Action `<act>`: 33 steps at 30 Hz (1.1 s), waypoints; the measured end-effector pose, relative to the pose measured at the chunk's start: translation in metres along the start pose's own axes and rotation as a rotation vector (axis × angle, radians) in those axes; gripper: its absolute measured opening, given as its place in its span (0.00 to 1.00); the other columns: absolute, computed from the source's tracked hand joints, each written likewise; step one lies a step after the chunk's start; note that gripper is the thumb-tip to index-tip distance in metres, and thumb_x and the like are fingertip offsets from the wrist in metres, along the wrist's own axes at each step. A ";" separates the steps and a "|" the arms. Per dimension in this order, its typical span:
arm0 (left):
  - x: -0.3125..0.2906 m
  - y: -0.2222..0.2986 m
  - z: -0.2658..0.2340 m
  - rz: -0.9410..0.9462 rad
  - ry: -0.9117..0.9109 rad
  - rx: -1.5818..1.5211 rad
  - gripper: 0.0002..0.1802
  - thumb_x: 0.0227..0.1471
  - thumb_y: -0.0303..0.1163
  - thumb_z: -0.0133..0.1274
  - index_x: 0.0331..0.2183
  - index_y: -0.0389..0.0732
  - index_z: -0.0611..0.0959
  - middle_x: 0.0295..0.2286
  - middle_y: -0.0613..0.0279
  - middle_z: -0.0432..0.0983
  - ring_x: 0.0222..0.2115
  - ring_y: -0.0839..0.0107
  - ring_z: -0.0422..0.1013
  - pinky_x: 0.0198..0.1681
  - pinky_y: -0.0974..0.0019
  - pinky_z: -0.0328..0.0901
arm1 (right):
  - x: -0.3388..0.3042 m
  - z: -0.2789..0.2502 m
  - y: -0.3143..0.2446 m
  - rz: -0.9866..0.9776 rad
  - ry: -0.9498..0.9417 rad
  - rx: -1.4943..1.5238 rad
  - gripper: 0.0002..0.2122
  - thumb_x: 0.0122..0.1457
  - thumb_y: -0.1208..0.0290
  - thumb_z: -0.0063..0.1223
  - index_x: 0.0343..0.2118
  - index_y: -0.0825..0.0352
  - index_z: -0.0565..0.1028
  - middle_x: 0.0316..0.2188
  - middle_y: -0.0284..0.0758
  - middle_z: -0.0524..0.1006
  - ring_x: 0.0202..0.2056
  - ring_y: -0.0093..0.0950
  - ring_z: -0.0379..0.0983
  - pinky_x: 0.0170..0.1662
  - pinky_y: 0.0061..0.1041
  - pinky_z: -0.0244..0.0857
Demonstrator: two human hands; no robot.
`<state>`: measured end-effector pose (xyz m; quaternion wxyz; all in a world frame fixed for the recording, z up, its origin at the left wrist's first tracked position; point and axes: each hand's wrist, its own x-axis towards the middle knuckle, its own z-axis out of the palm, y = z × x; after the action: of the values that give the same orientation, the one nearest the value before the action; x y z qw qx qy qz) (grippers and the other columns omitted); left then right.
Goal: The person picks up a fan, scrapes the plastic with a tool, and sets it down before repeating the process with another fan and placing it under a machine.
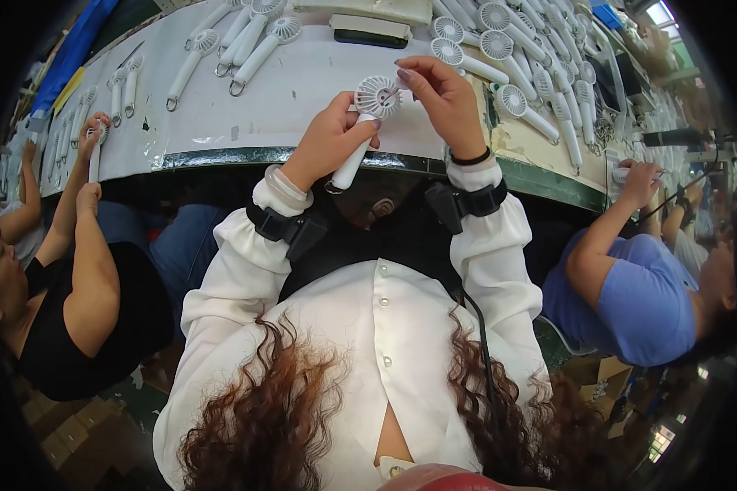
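My left hand is closed around a white handheld fan, gripping it just below its round slotted head. The fan's head points away from me, and its handle slants down toward the table's front edge. At the right rim of that head, my right hand has its thumb and index finger pinched together. Something small and thin seems to run from these fingertips to the fan's grille, but I cannot make out what it is. Dark bands with black devices circle both my wrists.
Finished-looking white handheld fans lie in a group at the back left. A bigger pile of fans covers the right side. Between them sits a dark green block with a pale top. Co-workers sit at both sides, one in a blue shirt.
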<state>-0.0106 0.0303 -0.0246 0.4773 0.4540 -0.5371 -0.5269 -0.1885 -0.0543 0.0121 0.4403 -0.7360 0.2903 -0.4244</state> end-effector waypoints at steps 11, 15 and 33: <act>0.002 0.020 -0.001 -0.262 -0.040 -0.169 0.16 0.58 0.40 0.46 0.39 0.35 0.71 0.23 0.62 0.73 0.18 0.78 0.69 0.22 0.75 0.65 | 0.005 -0.015 0.012 0.023 -0.168 -0.004 0.09 0.60 0.73 0.50 0.42 0.68 0.76 0.34 0.28 0.76 0.35 0.16 0.70 0.37 0.14 0.65; 0.001 0.018 -0.001 -0.284 -0.022 -0.127 0.18 0.56 0.42 0.48 0.38 0.34 0.71 0.22 0.62 0.73 0.16 0.77 0.68 0.20 0.75 0.65 | 0.005 -0.025 0.006 0.009 -0.309 -0.155 0.10 0.60 0.74 0.51 0.44 0.66 0.76 0.33 0.28 0.75 0.34 0.16 0.70 0.34 0.14 0.66; 0.002 0.022 0.002 -0.285 -0.049 -0.041 0.22 0.56 0.45 0.46 0.39 0.33 0.70 0.22 0.60 0.73 0.15 0.76 0.69 0.19 0.75 0.66 | 0.007 -0.034 0.004 -0.180 -0.407 -0.325 0.11 0.55 0.74 0.57 0.43 0.63 0.77 0.36 0.26 0.75 0.29 0.15 0.67 0.30 0.12 0.59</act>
<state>-0.0129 0.0291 -0.0029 0.3934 0.5028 -0.4678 -0.6112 -0.2156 -0.0750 0.0200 0.3264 -0.8899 0.1936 -0.2532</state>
